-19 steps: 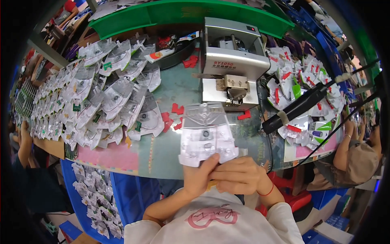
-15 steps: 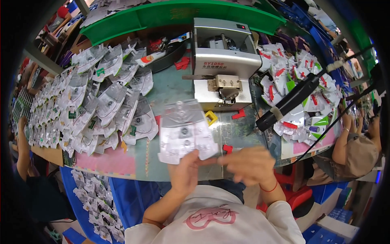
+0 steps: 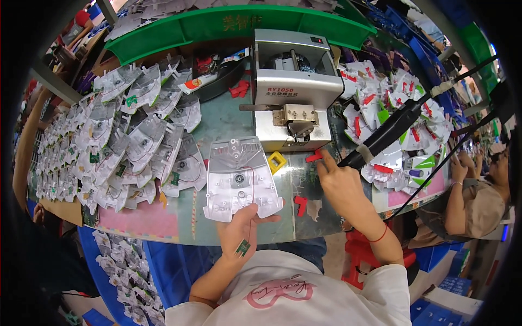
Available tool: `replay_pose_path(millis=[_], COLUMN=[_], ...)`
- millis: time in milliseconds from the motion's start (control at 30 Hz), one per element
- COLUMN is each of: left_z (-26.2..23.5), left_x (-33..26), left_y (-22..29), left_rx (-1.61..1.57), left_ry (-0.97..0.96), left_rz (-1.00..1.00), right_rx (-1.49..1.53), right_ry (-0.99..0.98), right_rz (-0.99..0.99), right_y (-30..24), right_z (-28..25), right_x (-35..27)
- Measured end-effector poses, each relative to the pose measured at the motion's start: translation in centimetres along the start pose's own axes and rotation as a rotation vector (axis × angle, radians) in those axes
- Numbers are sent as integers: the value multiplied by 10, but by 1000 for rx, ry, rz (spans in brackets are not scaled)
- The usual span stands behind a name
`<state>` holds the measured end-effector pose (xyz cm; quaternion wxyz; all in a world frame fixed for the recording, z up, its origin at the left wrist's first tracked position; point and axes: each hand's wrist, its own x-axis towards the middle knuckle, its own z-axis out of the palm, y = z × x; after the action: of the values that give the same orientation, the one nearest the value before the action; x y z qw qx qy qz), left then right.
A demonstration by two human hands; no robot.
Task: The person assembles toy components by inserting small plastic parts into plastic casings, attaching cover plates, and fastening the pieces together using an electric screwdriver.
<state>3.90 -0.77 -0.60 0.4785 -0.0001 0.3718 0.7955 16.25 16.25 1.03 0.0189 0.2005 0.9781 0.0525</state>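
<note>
My left hand (image 3: 237, 231) grips a white plastic housing (image 3: 222, 182) by its near edge, its hollow inner side with round posts facing up. From that housing a thin dark red wire runs down to a small green circuit board (image 3: 243, 248), which hangs over my left wrist. My right hand (image 3: 348, 187) is stretched forward, its fingertips beside a small red plastic piece (image 3: 314, 157) at the foot of a silver screw-feeding machine (image 3: 296, 87). The fingers are extended, and I see nothing held between them. Another red piece (image 3: 300, 205) lies nearer, and a yellow square ring (image 3: 276, 161) sits beside the housing.
Many similar housings (image 3: 144, 138) are heaped at the left; housings with red pieces (image 3: 418, 108) are piled at the right. A dark electric screwdriver (image 3: 389, 133) hangs slanting between. A green tray (image 3: 179, 32) spans the back; a blue crate (image 3: 168, 271) stands below left. Other people work at both sides.
My right hand has moved from beside the left hand forward and right to the red piece by the machine. The housing in my left hand is tilted differently, and the circuit board now shows.
</note>
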Motion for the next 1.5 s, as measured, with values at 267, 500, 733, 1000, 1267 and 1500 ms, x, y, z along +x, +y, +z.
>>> replay_pose_path(millis=[267,500,733,1000,1267,1500], left_z=[0,0,10,9,10,11], left_x=[0,-4,-7,-10,-10,-12], left_y=[-3,-23,-29,-30,-31,-32], left_rx=[1,-3,45,73,66,62], left_ry=[-23,164,164,167,164,156], left_rz=[4,39,151,193,302,336], right_rx=[115,674,1336,1212,998,763], right_ry=[57,617,530,552,641,658], right_rz=[65,59,121,-31,-188,-213], right_y=[-5,-10,-27,-40,-57,-65], right_z=[2,-15,-31,-41,-44,-42], right_x=[-4,-10,-13,-6,2,3])
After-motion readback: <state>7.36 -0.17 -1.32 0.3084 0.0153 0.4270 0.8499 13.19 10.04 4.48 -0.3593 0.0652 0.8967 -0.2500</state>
